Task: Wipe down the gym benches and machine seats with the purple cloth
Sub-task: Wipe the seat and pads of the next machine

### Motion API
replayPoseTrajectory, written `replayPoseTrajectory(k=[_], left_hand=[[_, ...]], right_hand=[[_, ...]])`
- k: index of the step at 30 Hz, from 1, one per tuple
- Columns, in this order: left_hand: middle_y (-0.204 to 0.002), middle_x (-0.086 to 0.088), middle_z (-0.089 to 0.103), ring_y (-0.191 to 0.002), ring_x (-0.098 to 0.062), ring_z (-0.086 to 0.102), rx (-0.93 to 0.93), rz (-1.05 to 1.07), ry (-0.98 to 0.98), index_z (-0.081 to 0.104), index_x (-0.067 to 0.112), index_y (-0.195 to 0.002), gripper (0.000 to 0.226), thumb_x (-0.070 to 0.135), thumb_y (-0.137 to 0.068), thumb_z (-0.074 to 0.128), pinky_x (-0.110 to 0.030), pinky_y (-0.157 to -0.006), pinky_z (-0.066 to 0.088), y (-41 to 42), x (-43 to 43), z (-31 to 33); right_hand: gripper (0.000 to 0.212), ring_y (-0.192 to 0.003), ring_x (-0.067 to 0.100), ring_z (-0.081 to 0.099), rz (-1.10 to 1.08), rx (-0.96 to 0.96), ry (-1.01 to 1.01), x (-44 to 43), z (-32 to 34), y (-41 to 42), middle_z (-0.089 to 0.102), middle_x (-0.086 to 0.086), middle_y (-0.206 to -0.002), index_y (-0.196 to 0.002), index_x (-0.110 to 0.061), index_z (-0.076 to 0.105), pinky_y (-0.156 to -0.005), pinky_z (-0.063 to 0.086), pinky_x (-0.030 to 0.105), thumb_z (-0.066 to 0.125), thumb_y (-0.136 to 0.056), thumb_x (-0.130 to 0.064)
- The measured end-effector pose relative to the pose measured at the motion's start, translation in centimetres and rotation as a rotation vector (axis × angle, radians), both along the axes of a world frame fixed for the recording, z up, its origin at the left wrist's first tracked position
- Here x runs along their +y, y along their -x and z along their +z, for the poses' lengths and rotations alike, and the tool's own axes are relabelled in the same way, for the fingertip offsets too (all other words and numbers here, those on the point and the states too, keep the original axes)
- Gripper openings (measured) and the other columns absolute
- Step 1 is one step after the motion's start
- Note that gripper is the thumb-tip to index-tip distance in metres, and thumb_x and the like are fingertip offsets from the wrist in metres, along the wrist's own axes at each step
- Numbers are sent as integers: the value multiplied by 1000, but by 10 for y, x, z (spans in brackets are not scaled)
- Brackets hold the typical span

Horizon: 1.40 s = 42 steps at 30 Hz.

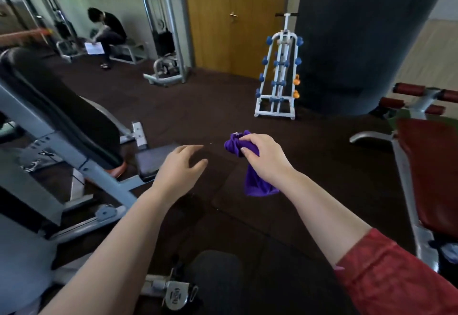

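Hands of ours stretch forward over a dark gym floor (210,106). Our right hand (262,156), just right of the frame's centre, grips the purple cloth (259,184) bunched in curled fingers. One end pokes out past the fingers and the rest hangs below the wrist, touching no seat. Our left hand (181,168), just left of centre, is loosely spread and holds nothing, hovering beside a small black seat pad (156,161). That pad belongs to a grey machine whose long black backrest (62,106) fills the left of the frame. At the right edge we see a red bench (431,173) on a grey frame. In the upper centre a white rack of blue dumbbells (278,72) stands near a wooden door (233,29) and a dark pillar (359,29). In the upper left a person (106,29) sits bent forward.
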<state>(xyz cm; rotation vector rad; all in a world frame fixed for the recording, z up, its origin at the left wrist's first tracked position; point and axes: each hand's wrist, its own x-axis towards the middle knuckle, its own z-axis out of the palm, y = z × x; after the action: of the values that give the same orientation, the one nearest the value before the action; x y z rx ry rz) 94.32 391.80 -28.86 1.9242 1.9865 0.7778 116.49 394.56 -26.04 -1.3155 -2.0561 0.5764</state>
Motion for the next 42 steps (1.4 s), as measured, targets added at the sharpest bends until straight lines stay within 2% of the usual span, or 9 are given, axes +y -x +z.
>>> replayPoseTrajectory(k=[7, 12, 18, 22, 25, 27, 30, 37, 42], left_hand=[[-139, 3, 49, -128, -14, 42, -40, 141, -8, 52, 27, -135, 43, 38, -93, 56, -23, -92, 33, 58, 66, -2], [-141, 2, 46, -129, -16, 42, -57, 198, 3, 50, 27, -136, 45, 38, -93, 55, -28, -98, 34, 80, 139, -12], [-139, 4, 48, -129, -14, 42, -85, 306, 32, 52, 28, -134, 44, 37, -91, 59, -28, -102, 33, 99, 275, -27], [-136, 6, 51, -124, -12, 47, -132, 412, 25, 56, 29, -130, 43, 38, -88, 62, -25, -99, 34, 108, 361, -32], [-134, 5, 52, -123, -14, 48, -116, 437, 39, 57, 28, -129, 44, 39, -87, 63, -30, -102, 38, 124, 415, -34], [-133, 6, 53, -123, -15, 48, -103, 464, 39, 57, 30, -129, 44, 40, -87, 63, -34, -104, 39, 142, 448, -34], [-131, 4, 54, -121, -15, 50, -105, 539, 14, 58, 28, -128, 43, 37, -86, 64, -30, -102, 39, 176, 502, -32], [-131, 2, 54, -125, -17, 46, -90, 636, -11, 57, 24, -129, 44, 34, -87, 64, -29, -106, 34, 265, 632, -33], [-130, 6, 53, -118, -13, 52, -150, 756, -19, 57, 30, -128, 43, 37, -86, 63, -35, -106, 40, 322, 695, -36]], right_hand=[[31, -114, 13, 50, 118, -25, 29, 102, -17, 72, 54, 2, -124, -125, -23, 57, -89, 31, 19, 54, -94, -24], [32, -116, 16, 49, 185, -39, 22, 197, -28, 101, 52, 3, -126, -125, -24, 55, -94, 33, 22, 53, -94, -26], [30, -117, 14, 48, 292, -34, 23, 363, -24, 124, 52, 2, -126, -123, -25, 56, -91, 29, 18, 54, -94, -25], [30, -117, 16, 49, 359, -71, 17, 472, -20, 147, 52, 2, -126, -124, -26, 56, -91, 29, 18, 55, -93, -26], [30, -116, 19, 50, 398, -86, -8, 540, -20, 172, 55, 5, -122, -122, -23, 59, -87, 26, 13, 57, -92, -24], [30, -115, 21, 50, 429, -89, -28, 580, -20, 194, 57, 7, -119, -120, -20, 60, -82, 24, 11, 59, -90, -23], [30, -114, 22, 50, 488, -107, -45, 639, -22, 231, 58, 8, -116, -119, -19, 61, -79, 24, 11, 60, -90, -21], [30, -113, 19, 51, 602, -80, -31, 777, -31, 334, 58, 5, -117, -119, -21, 61, -86, 29, 15, 61, -89, -21], [27, -112, 15, 51, 705, -83, -21, 863, -40, 409, 57, 1, -117, -117, -27, 61, -89, 30, 18, 60, -89, -24]])
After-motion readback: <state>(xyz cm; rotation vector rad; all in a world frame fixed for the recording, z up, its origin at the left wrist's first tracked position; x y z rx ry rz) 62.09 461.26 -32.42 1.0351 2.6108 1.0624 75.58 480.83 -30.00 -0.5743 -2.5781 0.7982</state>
